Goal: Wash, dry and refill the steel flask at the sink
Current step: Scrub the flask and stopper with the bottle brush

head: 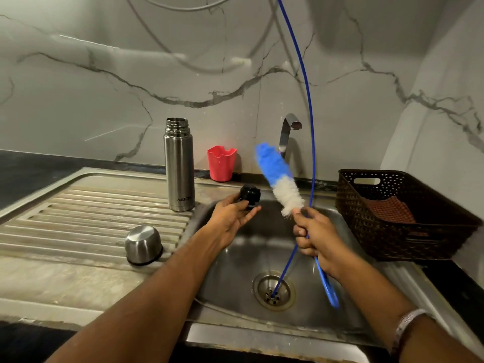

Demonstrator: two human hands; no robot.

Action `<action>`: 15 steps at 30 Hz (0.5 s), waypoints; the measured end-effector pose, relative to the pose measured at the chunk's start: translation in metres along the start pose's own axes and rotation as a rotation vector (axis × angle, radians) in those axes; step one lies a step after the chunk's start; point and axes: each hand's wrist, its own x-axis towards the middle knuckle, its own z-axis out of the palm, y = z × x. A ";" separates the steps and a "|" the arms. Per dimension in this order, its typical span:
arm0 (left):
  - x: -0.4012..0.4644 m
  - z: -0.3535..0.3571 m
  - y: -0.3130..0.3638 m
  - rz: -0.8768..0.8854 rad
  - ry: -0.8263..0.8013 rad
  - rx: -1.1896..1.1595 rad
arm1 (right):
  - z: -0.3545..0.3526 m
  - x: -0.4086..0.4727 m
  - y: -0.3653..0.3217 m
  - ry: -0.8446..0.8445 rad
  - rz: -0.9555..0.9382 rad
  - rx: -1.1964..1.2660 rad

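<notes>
Flask [179, 166] upright and uncapped on drainboard [78, 205] just left of sink [235, 271], mouth open, likely staged for scrubbing; steel cup [143, 244] inverted nearer, probably to drain. Black stopper [250, 195] pinched in left hand [233, 216] over basin edge, seemingly next for cleaning. Right hand [313, 235] curled tight round blue handle of bottle brush [279, 179], bristles raised toward stopper; tap [288, 132] dry behind, red cup [221, 163] and basket [398, 216] with cloth waiting aside, blue hose [303, 87] trailing into drain.
</notes>
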 end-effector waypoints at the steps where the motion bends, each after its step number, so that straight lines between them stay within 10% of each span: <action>1: 0.001 0.000 -0.001 -0.003 0.008 0.017 | 0.000 -0.002 0.000 -0.013 0.077 0.125; 15: -0.001 0.009 -0.002 -0.043 -0.112 0.235 | 0.004 -0.014 -0.016 0.275 -0.581 -1.071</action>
